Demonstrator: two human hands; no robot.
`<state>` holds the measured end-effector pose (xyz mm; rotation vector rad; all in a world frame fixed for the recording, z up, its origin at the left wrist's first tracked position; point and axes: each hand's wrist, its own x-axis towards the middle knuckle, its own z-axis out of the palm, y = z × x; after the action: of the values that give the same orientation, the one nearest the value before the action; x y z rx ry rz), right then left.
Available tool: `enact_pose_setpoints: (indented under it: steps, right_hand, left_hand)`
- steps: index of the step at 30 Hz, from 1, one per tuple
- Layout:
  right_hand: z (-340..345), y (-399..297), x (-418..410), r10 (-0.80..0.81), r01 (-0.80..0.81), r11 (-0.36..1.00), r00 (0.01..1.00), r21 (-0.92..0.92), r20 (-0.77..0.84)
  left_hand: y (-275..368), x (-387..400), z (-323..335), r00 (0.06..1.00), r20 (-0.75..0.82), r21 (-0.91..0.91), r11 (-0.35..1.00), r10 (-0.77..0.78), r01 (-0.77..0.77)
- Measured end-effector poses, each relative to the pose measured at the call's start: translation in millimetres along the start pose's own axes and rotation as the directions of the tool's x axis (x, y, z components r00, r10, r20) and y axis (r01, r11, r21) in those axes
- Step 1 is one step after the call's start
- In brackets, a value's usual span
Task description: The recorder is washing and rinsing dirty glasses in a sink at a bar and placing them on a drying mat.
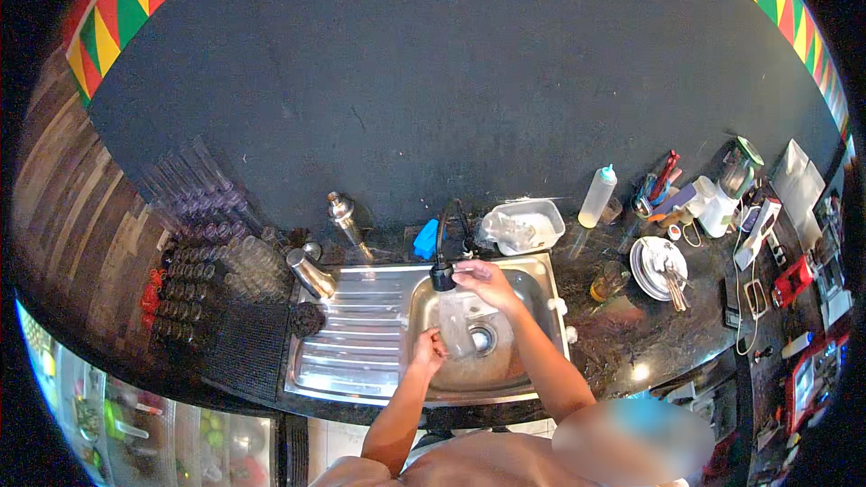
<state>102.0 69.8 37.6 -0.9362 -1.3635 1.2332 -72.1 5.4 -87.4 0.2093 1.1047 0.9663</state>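
My left hand (429,350) grips the lower end of a clear glass (456,328), which is tilted inside the stainless steel sink basin (500,379). Above the basin, the fingers of my right hand (486,284) touch the black head of the faucet (442,277). The glass lies beneath that faucet head; whether water runs into it is not plain. A round drain (482,339) shows just right of the glass. Left of the basin is the ribbed steel drainboard (352,331), with a metal shaker cup (311,273) and a dark scrubber (307,319) at its left edge.
Behind the sink stand a cocktail shaker (345,216), a blue cloth or sponge (426,239) and a plastic tub (544,226) holding clear items. To the right are a squeeze bottle (598,196), stacked plates (643,270) with cutlery and a glass (609,281). Many glasses (257,267) stand left.
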Motion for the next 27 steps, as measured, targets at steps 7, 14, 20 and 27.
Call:
enact_pose_setpoints:
  steps: [7,14,20,27]
  right_hand:
    - [-28,94,-58,0.301,-0.266,0.943,0.938,0.199,-0.172]
    - [-26,113,-104,0.808,-0.802,0.588,0.588,0.109,-0.034]
    - [11,96,-103,0.750,-0.812,0.521,0.583,0.264,0.313]
    - [54,135,-82,0.658,-0.593,0.623,0.750,0.511,0.069]
  left_hand:
    - [-37,36,-3,0.983,0.011,-0.286,0.941,-0.183,0.179]
    - [-44,37,-11,0.957,0.051,-0.336,0.898,-0.285,0.285]
    - [-31,36,-17,0.986,0.028,-0.242,0.955,-0.167,0.169]
    - [5,9,-16,0.992,-0.126,0.008,1.000,0.020,-0.019]
